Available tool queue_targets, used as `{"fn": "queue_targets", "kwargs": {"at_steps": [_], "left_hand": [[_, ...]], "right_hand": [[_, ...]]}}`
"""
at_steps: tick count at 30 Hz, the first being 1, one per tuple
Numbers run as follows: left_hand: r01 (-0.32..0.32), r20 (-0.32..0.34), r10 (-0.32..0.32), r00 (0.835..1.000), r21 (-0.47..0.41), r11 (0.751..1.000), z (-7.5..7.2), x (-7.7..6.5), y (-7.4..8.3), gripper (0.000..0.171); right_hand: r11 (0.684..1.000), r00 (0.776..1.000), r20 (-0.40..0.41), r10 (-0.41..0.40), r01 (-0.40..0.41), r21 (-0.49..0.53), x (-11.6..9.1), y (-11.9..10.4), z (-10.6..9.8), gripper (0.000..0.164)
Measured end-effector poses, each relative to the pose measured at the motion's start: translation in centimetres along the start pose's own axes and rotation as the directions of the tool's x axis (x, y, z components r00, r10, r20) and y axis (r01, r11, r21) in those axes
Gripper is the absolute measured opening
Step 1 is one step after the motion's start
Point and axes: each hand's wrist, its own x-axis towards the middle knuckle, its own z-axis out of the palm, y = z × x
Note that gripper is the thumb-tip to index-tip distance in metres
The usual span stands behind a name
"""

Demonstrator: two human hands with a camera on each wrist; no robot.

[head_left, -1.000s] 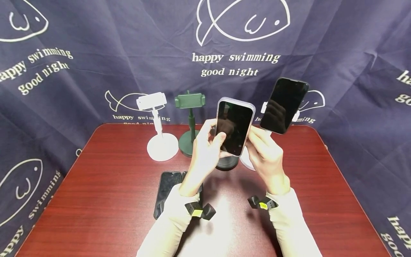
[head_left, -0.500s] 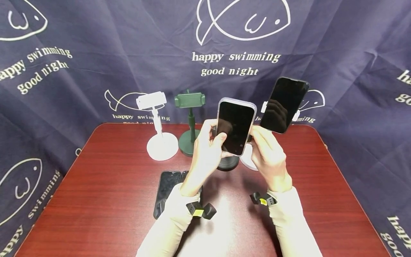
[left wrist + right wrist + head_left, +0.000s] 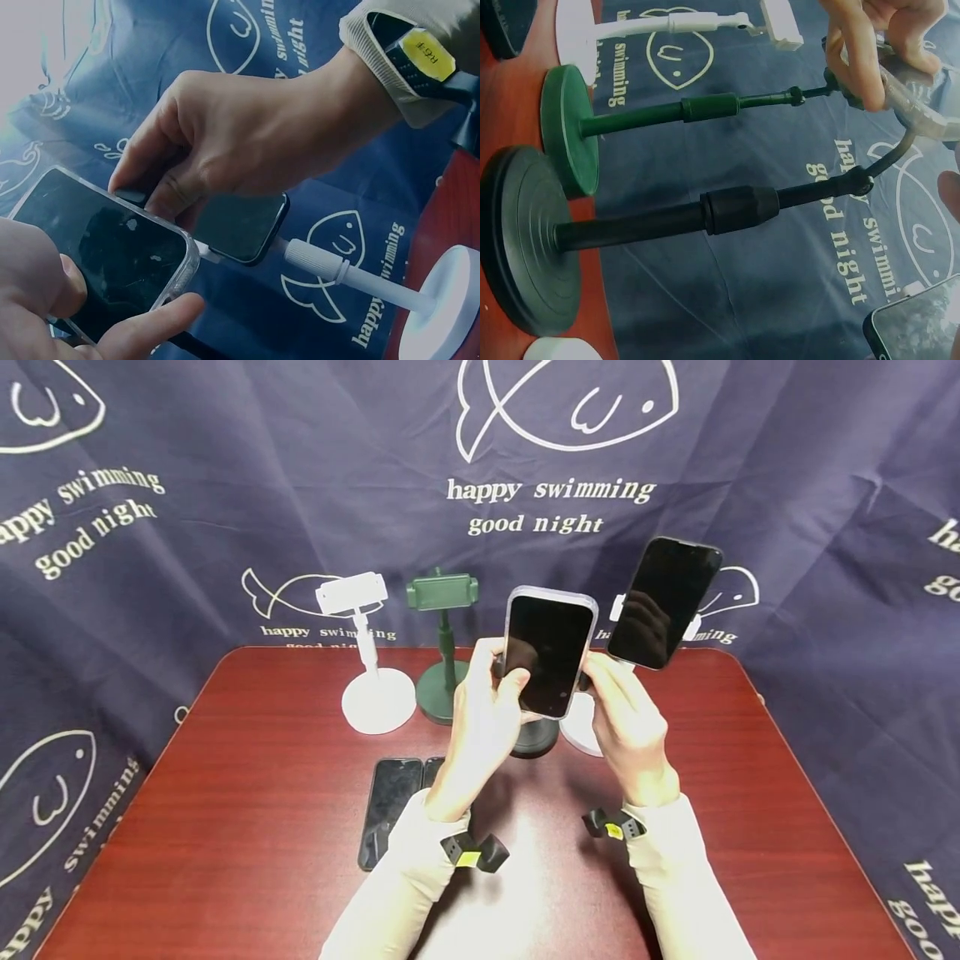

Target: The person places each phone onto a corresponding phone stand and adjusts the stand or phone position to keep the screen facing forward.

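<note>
In the head view, a phone in a clear case (image 3: 551, 652) is held upright over the black phone stand (image 3: 534, 739). My left hand (image 3: 483, 718) grips its left edge, thumb on the lower screen and fingers behind. At the opposite edge, my right hand (image 3: 630, 718) pinches the end of the stand's black clamp (image 3: 131, 196), seen between thumb and fingers in the left wrist view. The black stand's pole (image 3: 739, 210) rises to behind the phone in the right wrist view. Most of the clamp is hidden by the phone and hands.
Right of my hands, another phone (image 3: 663, 602) sits tilted in a white stand (image 3: 581, 727). To the left are a green stand (image 3: 444, 643) and a white stand (image 3: 378, 702), both with bare clamps. Phones lie on the table, including a black one (image 3: 393, 810) beside my left forearm.
My right hand has shifted slightly to the right, and the black clamp end shows more beside the phone's edge. The left hand keeps its grip on the phone almost in place.
</note>
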Motion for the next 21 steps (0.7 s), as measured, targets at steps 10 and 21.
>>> {"fn": "queue_targets", "kwargs": {"at_steps": [10,21], "left_hand": [[-0.127,-0.040,0.133,0.990,0.125,0.984,-0.1,0.1,-0.1,0.026],[-0.046,-0.008,0.046,0.999,0.007,0.999,0.0,-0.1,0.2,0.027]], "right_hand": [[0.992,1.000,-0.003,0.020,-0.019,0.123,0.8,-0.8,-0.1,0.041],[0.951,0.995,0.025,0.095,-0.099,0.294,1.4,-0.7,-0.5,0.034]]}}
